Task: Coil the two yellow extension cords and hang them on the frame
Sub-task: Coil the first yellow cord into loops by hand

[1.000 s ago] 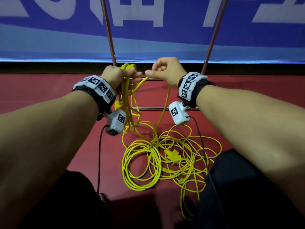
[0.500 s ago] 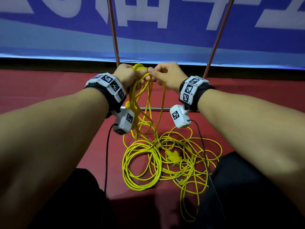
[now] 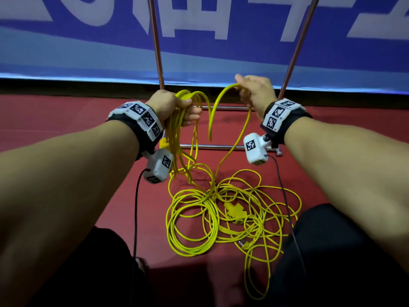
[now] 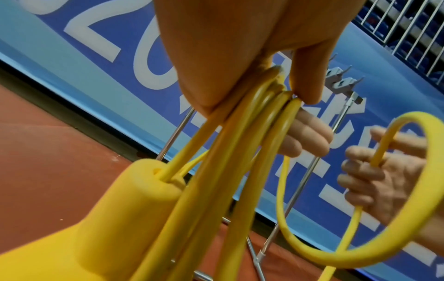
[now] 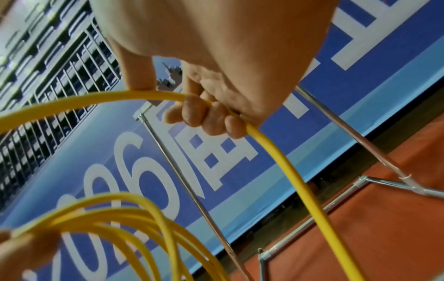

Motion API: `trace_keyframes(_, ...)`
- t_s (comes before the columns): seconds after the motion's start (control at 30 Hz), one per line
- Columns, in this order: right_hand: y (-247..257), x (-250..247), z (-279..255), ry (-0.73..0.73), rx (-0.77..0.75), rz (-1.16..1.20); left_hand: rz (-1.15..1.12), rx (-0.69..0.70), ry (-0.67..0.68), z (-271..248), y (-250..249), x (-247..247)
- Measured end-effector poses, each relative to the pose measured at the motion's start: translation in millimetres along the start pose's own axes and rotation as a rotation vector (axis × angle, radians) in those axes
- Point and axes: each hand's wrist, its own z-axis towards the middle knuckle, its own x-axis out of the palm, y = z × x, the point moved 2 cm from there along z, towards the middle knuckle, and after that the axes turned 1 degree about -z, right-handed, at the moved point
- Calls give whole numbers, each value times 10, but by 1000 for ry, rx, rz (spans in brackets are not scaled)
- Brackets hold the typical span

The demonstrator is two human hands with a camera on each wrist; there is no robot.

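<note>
Left hand: my left hand [image 3: 174, 107] is curled tight round a bundle of yellow loops [image 3: 177, 138], the strands pressed between palm and fingers; in the left wrist view they run down from the fist [image 4: 240, 62] beside a yellow plug body [image 4: 125, 214].

Right hand: my right hand [image 3: 254, 91] has its fingers wrapped round a single strand of yellow cord [image 3: 221, 100]; the right wrist view shows the fingers [image 5: 201, 116] closed over it, the cord [image 5: 288, 167] passing through the fist.

Cord between hands: from my right hand the strand arches over toward the bundle and also drops to the pile below.

Pile: the rest of the yellow cords [image 3: 221, 220] lie in loose, overlapping rings on the red floor [image 3: 55, 120], nearer to me than the frame, with a yellow socket block [image 3: 235, 212] among them. I cannot tell which strand belongs to which cord.

Frame: the metal frame [image 3: 156, 45] stands beyond the pile, two uprights rising behind my hands, its low crossbars [image 3: 219, 146] behind the hanging loops. No cord hangs on it.

Backdrop: a blue banner [image 3: 66, 47] with white characters runs behind the frame.

Wrist gear: white marker bands and camera blocks [image 3: 159, 166] sit at both wrists.
</note>
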Motion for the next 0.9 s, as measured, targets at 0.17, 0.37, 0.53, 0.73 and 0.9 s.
trace_keyframes(0.17,103,279,-94,129,-138,-188,33,-35,57,-58,15,165)
trace_keyframes(0.37,126,546,-190,239,-118,-167,121,104,-32,-31,15,265)
trace_keyframes(0.53,1,444,-196,269,-68,-246,95,183,-30,-18,-8,293)
trace_keyframes(0.73,-347,228,-196,303,248,-211,-34,168,-101,30,-45,142)
trace_keyframes(0.9,-162,142,-28,86,37,-235,18,21,-21,-38,-30,158)
